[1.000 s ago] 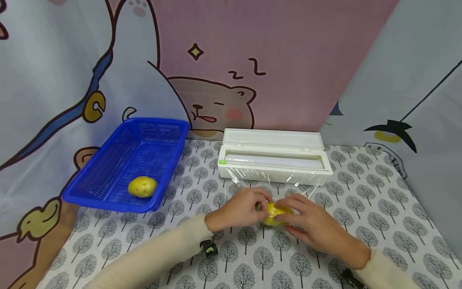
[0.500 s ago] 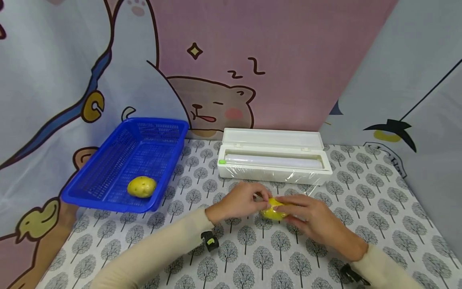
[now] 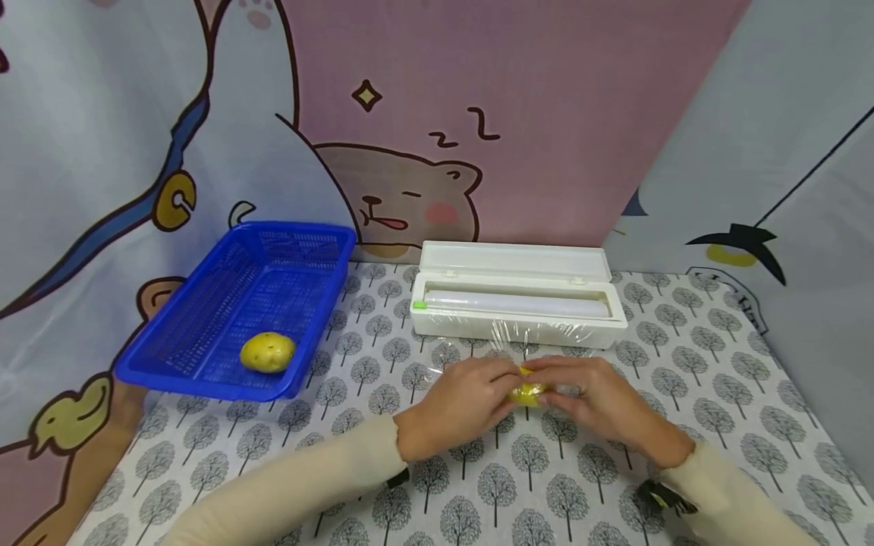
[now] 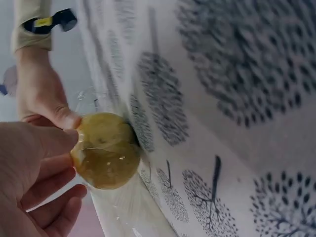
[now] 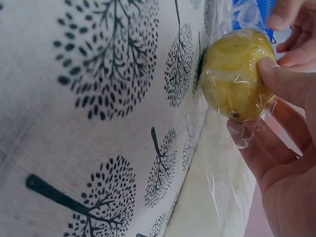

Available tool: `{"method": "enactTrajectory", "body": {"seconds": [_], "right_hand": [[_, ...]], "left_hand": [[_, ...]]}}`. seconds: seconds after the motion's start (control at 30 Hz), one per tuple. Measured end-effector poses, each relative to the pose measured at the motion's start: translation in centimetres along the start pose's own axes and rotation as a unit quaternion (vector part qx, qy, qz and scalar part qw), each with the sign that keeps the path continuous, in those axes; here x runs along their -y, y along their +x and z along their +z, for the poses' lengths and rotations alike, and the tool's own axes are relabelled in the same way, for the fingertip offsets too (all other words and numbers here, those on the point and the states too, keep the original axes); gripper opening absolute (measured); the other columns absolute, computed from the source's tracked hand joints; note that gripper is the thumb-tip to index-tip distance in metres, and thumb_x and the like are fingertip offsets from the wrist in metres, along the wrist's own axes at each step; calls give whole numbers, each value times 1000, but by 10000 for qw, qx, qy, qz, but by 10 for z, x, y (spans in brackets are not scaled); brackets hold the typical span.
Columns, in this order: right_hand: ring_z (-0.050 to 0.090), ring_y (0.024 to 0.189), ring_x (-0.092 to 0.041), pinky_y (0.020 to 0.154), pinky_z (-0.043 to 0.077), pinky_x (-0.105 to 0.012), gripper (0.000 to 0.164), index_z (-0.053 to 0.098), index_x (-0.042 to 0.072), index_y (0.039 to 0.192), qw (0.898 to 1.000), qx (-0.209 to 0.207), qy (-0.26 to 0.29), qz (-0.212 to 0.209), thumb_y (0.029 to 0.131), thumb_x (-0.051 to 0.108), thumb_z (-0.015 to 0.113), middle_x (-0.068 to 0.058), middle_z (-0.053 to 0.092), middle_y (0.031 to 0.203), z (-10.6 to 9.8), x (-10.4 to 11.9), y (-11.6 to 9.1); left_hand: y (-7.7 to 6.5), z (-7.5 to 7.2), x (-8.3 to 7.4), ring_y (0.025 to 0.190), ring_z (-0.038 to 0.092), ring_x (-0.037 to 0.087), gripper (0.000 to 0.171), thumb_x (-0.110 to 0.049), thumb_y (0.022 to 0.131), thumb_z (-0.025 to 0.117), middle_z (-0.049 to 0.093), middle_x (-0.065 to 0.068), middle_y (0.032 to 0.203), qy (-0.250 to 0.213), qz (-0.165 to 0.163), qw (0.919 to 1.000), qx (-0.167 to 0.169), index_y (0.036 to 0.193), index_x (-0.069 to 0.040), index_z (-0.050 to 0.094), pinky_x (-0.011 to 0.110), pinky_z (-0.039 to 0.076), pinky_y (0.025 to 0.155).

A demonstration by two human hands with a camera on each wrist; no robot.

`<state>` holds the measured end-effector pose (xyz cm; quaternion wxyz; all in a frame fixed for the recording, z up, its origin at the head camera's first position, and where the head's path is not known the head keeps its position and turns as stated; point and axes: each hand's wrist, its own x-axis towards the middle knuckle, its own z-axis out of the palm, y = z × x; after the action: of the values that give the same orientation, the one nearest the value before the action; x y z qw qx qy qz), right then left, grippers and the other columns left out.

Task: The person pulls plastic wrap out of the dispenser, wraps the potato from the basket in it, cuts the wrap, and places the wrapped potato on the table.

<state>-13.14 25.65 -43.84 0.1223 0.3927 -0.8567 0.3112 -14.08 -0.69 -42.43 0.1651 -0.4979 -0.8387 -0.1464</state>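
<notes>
Tree-print cloth (image 3: 580, 478), cartoon backdrop (image 3: 560, 152); left hand (image 3: 464, 402), right hand (image 3: 604, 394), both holding film-wrapped potato (image 3: 527, 393)

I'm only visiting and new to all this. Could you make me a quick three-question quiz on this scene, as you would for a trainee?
1. How does the lid of the white box stand: A) shut, B) open, C) taken off?
2. True or false: the blue basket holds three potatoes.
3. Fill in: the held potato, in the right grip, has clear plastic ____ over it.

Key: 1. B. 2. False; one loose potato lies there. 3. Film.
</notes>
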Motion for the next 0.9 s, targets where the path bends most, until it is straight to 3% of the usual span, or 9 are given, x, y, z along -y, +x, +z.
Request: {"method": "enactTrajectory", "body": {"seconds": [0.1, 0.3, 0.47, 0.63, 0.73, 0.9], "right_hand": [[77, 116, -32, 100, 60, -34, 55, 84, 14, 122, 9999, 33, 78, 129, 73, -10, 95, -8, 77, 133, -1, -3, 2], [78, 108, -24, 91, 65, -39, 55, 80, 11, 128, 9997, 92, 154, 180, 78, -7, 93, -6, 78, 131, -3, -5, 7], [75, 110, -25, 89, 66, -45, 48, 78, 10, 128, 9991, -52, -426, -45, 83, 11, 94, -5, 75, 131, -4, -2, 9], [69, 123, -36, 97, 62, -56, 60, 77, 12, 133, 9919, -28, -1186, -452, 78, 21, 96, -12, 70, 138, -1, 1, 7], [68, 124, -37, 98, 61, -57, 67, 76, 13, 137, 9888, 24, -1438, -405, 75, 20, 100, -14, 69, 140, 2, 1, 6], [76, 108, -35, 87, 67, -47, 67, 77, 11, 133, 9899, -105, -1393, -246, 71, 4, 102, -16, 73, 131, 2, -4, 6]], "left_hand": [[1, 5, 0, 111, 76, 14, 33, -26, 100, 85, 77, 2, 125, 209, -42, 9998, 53, 128, -10, 78, 21, 57, 101], [5, 9, 7, 107, 77, 16, 32, -19, 96, 89, 79, 6, 121, 29, -119, 9999, -20, 123, -6, 78, 18, 57, 97], [7, 8, 15, 108, 75, 15, 25, -19, 97, 88, 79, 4, 120, -217, -330, 9992, 33, 117, -8, 80, 21, 57, 99], [10, 8, 22, 112, 74, 18, 22, -20, 97, 88, 80, 4, 120, -429, -371, 9984, 21, 115, -10, 81, 29, 56, 106], [12, 8, 27, 112, 74, 18, 23, -21, 97, 88, 81, 4, 119, -481, -360, 9982, 25, 116, -9, 81, 38, 52, 115], [17, 8, 33, 109, 75, 17, 25, -24, 97, 87, 81, 4, 118, -517, -471, 9975, 121, 117, -8, 82, 33, 55, 110]]}}
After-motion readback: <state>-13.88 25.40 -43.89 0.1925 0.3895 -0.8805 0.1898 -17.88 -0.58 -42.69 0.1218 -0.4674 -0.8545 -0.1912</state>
